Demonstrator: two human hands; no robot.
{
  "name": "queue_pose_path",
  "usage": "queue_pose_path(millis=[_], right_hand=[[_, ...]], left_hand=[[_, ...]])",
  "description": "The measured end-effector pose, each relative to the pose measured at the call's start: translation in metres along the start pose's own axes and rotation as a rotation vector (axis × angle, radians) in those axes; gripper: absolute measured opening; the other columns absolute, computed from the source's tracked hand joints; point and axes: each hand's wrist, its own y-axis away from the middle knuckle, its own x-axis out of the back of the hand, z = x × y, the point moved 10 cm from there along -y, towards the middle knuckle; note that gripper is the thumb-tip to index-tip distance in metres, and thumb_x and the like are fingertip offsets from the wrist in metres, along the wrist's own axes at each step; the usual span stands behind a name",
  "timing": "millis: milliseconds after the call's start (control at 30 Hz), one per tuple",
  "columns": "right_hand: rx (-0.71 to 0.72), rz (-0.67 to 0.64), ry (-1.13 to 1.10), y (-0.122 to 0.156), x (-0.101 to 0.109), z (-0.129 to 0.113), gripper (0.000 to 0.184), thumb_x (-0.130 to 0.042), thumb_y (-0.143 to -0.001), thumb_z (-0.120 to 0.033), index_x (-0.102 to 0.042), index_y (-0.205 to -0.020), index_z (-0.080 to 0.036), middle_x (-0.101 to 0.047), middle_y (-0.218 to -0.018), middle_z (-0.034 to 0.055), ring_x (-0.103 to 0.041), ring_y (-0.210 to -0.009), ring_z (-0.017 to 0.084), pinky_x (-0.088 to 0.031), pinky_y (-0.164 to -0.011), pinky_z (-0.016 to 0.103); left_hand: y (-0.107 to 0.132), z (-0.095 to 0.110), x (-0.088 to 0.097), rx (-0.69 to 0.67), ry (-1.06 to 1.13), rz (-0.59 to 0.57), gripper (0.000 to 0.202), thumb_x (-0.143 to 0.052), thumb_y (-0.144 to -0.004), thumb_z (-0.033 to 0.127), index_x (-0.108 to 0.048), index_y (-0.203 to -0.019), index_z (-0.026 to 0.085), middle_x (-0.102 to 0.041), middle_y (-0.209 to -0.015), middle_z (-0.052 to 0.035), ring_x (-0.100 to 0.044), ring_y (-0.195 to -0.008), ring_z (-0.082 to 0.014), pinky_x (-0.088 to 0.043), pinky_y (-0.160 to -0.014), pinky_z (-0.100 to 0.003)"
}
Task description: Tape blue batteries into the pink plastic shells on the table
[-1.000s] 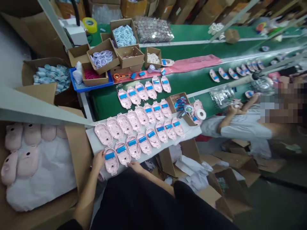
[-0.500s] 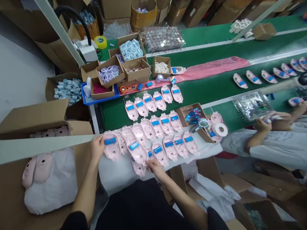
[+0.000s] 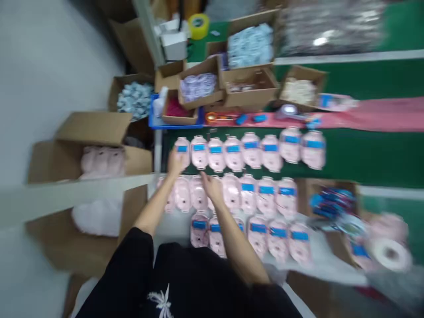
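Observation:
My left hand (image 3: 175, 162) is at the left end of the back row, its fingers closed on the edge of a pink plastic shell (image 3: 183, 158) with a blue battery pack in it. My right hand (image 3: 212, 189) is just below the second pink shell (image 3: 199, 159), fingers apart and holding nothing I can make out; motion blurs it. Its forearm covers part of the rows nearer me. In the middle row, the left shells, such as one pink shell (image 3: 182, 194), show no blue pack; those on the right have one. A front row of shells (image 3: 258, 240) carries blue packs.
A cardboard box of blue packs (image 3: 331, 201) stands to the right, beside a white roll (image 3: 391, 254). Behind the rows are a blue tray (image 3: 175, 126), a box of purple rings (image 3: 198, 86) and a pink sheet (image 3: 380, 115). Open cartons (image 3: 92, 128) stand left.
Both hands have moved away from my body to the back row. The two shells they held now lie at that row's left end. The view has turned left.

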Motion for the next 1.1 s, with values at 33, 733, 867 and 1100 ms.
queue_pose_path(millis=[33, 733, 867, 1100], right_hand=[[0.030, 0.006, -0.022, 0.022, -0.002, 0.007, 0.063, -0.042, -0.097, -0.071, -0.069, -0.074, -0.019, -0.072, -0.073, 0.0117, -0.066, -0.076, 0.027, -0.045, -0.068, 0.032], [0.057, -0.708, -0.321, 0.234, -0.495, -0.175, 0.041, -0.068, -0.092, -0.035, -0.059, -0.130, -0.020, -0.068, -0.130, 0.0105, -0.072, -0.089, 0.020, -0.057, -0.069, 0.029], [-0.254, -0.402, -0.123, 0.183, -0.590, -0.175, 0.067, -0.078, -0.087, -0.047, -0.054, -0.137, -0.010, -0.061, -0.140, 0.0219, -0.061, -0.126, 0.035, -0.055, -0.091, 0.043], [-0.374, -0.163, -0.065, 0.182, -0.626, -0.156, 0.035, -0.065, -0.095, -0.044, -0.067, -0.119, -0.019, -0.051, -0.150, 0.0163, -0.040, -0.143, 0.038, -0.037, -0.110, 0.061]], left_hand=[[0.041, -0.011, 0.007, 0.001, -0.029, -0.018, 0.041, -0.049, -0.102, 0.037, -0.061, -0.135, 0.014, -0.063, -0.143, -0.0174, -0.058, -0.134, -0.0237, -0.044, -0.116, -0.037], [0.136, -0.466, 0.393, 0.503, -0.557, 0.146, 0.056, -0.048, -0.099, 0.024, -0.042, -0.153, 0.010, -0.054, -0.145, -0.0291, -0.067, -0.122, -0.0350, -0.053, -0.103, -0.047], [0.146, -0.472, 0.412, 0.495, -0.601, 0.185, 0.052, -0.038, -0.099, 0.014, -0.043, -0.150, 0.006, -0.063, -0.131, -0.0303, -0.071, -0.111, -0.0344, -0.056, -0.095, -0.048], [0.228, -0.407, 0.490, 0.361, -0.493, 0.436, 0.048, -0.040, -0.098, 0.029, -0.062, -0.138, 0.016, -0.070, -0.129, -0.0176, -0.065, -0.122, -0.0331, -0.052, -0.106, -0.052]])
